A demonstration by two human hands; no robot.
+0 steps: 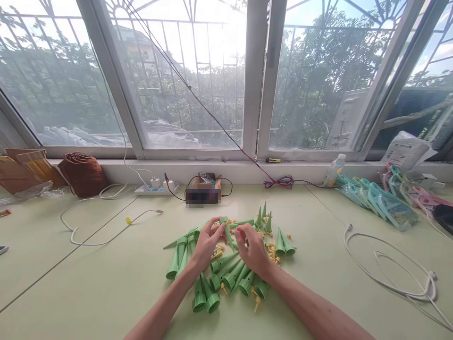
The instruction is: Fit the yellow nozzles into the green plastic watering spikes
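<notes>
My left hand (209, 240) is closed round a green plastic cone (228, 232), its wide end up by my thumb and its tip slanting down. Close on its right, my right hand (252, 246) has its fingers curled together; what they pinch, if anything, is too small to make out. Under and around both hands lie several similar green cones (231, 276), most on their sides with the hollow ends towards me. Small yellow plastic pieces (274, 252) are scattered among them. A few upright cones (264, 218) stand behind my right hand.
Along the sill are a brown pouch (84, 174), a power strip (155, 190), a small box (208, 182) and a bottle (334, 170). Teal hangers (378, 200) lie at the right. White cables (389, 278) loop across the pale green table (116, 283) on both sides.
</notes>
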